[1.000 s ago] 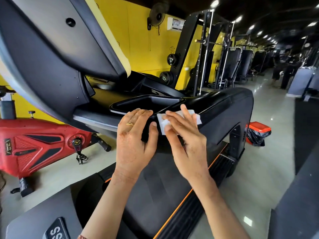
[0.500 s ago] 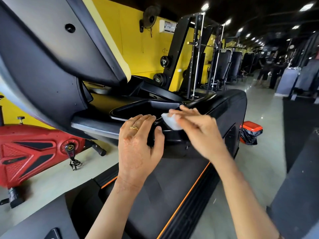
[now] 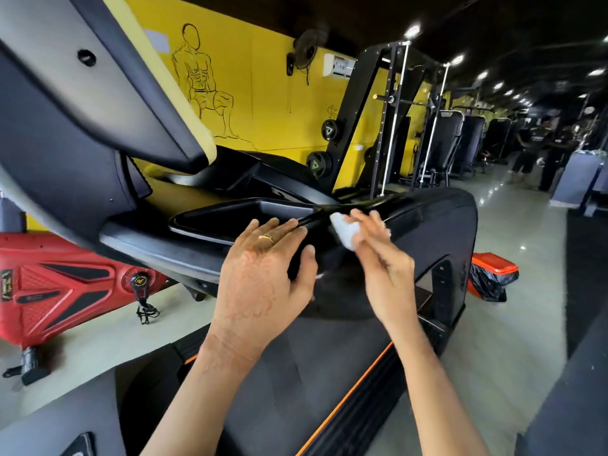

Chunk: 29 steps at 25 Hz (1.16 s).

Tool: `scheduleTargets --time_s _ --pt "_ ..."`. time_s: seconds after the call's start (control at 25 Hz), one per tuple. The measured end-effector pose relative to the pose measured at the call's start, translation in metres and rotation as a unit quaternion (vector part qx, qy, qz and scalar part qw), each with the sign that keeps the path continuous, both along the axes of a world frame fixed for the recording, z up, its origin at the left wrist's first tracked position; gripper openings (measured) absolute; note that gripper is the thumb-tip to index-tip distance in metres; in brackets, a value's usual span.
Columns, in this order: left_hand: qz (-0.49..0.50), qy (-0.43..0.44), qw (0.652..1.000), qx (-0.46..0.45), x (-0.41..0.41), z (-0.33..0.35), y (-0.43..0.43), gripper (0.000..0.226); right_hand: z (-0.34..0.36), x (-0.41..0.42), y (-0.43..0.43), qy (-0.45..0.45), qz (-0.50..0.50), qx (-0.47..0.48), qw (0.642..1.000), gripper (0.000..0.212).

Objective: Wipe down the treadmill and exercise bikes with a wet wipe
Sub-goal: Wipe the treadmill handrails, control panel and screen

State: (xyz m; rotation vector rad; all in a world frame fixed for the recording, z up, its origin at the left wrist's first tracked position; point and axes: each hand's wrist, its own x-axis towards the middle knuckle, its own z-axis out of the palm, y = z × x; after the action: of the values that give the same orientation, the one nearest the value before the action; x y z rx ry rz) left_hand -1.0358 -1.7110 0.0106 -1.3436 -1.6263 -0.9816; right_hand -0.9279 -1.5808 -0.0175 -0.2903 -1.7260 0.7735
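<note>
I am pinching the bunched wipe [image 3: 343,232] in my right hand [image 3: 381,261] at frame centre. The treadmill rail [image 3: 394,203] is stretching up-right beyond it, with my left hand [image 3: 263,274] lying spread beside.

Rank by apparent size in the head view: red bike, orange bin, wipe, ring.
1. red bike, largest even though the frame edge cuts it off
2. orange bin, farther off, so it looks smaller than it is
3. wipe, bunched up
4. ring
</note>
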Motion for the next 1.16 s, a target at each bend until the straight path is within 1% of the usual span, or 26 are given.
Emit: scheduleTargets --time_s 0.08,0.12,0.16,0.2,0.24,0.32,0.36,0.4,0.44,0.52,0.56,0.6,0.64,0.72,0.76,0.8,0.84,0.88,0.92,0.96,1.0,1.04,1.08,1.16 --pt "0.043 0.007 0.999 0.018 0.01 -0.001 0.008 0.036 0.007 0.009 0.05 0.028 -0.042 -0.108 0.993 0.033" --pt "0.064 0.012 0.998 0.026 0.015 -0.003 0.012 0.035 0.007 0.011 0.064 0.042 -0.052 -0.141 0.988 0.036" --pt "0.081 0.019 0.996 0.035 0.019 -0.006 0.016 0.035 0.004 0.009 0.064 0.055 -0.05 -0.154 0.985 0.037" --pt "0.09 0.026 0.995 0.042 0.02 -0.008 0.017 0.034 -0.002 0.003 0.05 0.069 -0.043 -0.133 0.988 0.037" --pt "0.094 0.034 0.994 0.05 0.019 -0.01 0.016 0.033 -0.013 -0.005 0.027 0.074 -0.032 -0.083 0.993 0.037" --pt "0.109 0.047 0.991 0.06 0.021 -0.015 0.017 0.031 -0.041 -0.011 -0.016 0.072 0.016 0.047 0.996 0.039" --pt "0.114 0.048 0.99 0.062 0.022 -0.016 0.017 0.031 -0.049 -0.01 -0.019 0.07 0.021 0.099 0.992 0.04" --pt "0.118 0.048 0.99 0.065 0.024 -0.016 0.017 0.03 -0.051 -0.011 -0.006 0.077 0.019 0.114 0.99 0.04" --pt "0.12 0.049 0.989 0.067 0.026 -0.016 0.017 0.03 -0.049 -0.011 0.015 0.093 0.009 0.086 0.992 0.039" --pt "0.114 0.045 0.99 0.067 0.026 -0.015 0.016 0.03 -0.04 -0.007 0.057 0.13 -0.032 -0.034 0.99 0.041" --pt "0.115 0.042 0.99 0.066 0.027 -0.016 0.016 0.03 -0.035 -0.004 0.066 0.144 -0.042 -0.072 0.986 0.043" --pt "0.12 0.041 0.99 0.066 0.028 -0.016 0.016 0.031 -0.032 -0.005 0.061 0.149 -0.039 -0.079 0.985 0.043" --pt "0.124 0.042 0.989 0.067 0.029 -0.017 0.016 0.031 -0.029 -0.009 0.045 0.141 -0.029 -0.046 0.988 0.041" --pt "0.127 0.041 0.989 0.062 0.03 -0.019 0.017 0.032 -0.033 -0.016 -0.001 0.108 0.027 0.086 0.99 0.037" --pt "0.126 0.036 0.989 0.063 0.03 -0.021 0.017 0.033 -0.039 -0.015 -0.015 0.098 0.058 0.148 0.982 0.036" --pt "0.126 0.031 0.989 0.067 0.031 -0.024 0.017 0.034 -0.045 -0.014 -0.012 0.095 0.061 0.191 0.975 0.036" --pt "0.125 0.026 0.989 0.075 0.033 -0.029 0.016 0.034 -0.049 -0.012 0.005 0.105 0.04 0.198 0.974 0.035" --pt "0.125 0.026 0.988 0.084 0.035 -0.034 0.015 0.035 -0.053 -0.009 0.03 0.119 0.0 0.166 0.979 0.034" --pt "0.13 0.03 0.987 0.087 0.038 -0.04 0.014 0.035 -0.055 -0.005 0.054 0.14 -0.037 0.104 0.984 0.032" --pt "0.136 0.037 0.986 0.087 0.041 -0.043 0.014 0.035 -0.054 -0.002 0.07 0.16 -0.052 0.041 0.985 0.031" --pt "0.139 0.045 0.985 0.088 0.042 -0.046 0.014 0.034 -0.052 -0.002 0.073 0.168 -0.049 0.002 0.985 0.031" --pt "0.144 0.052 0.984 0.092 0.043 -0.048 0.014 0.032 -0.049 -0.006 0.061 0.163 -0.033 -0.003 0.986 0.031" --pt "0.149 0.056 0.982 0.097 0.044 -0.05 0.015 0.031 -0.047 -0.011 0.039 0.153 -0.005 0.033 0.988 0.033" --pt "0.152 0.07 0.98 0.104 0.045 -0.056 0.013 0.029 -0.058 -0.016 -0.005 0.131 0.076 0.151 0.977 0.035"
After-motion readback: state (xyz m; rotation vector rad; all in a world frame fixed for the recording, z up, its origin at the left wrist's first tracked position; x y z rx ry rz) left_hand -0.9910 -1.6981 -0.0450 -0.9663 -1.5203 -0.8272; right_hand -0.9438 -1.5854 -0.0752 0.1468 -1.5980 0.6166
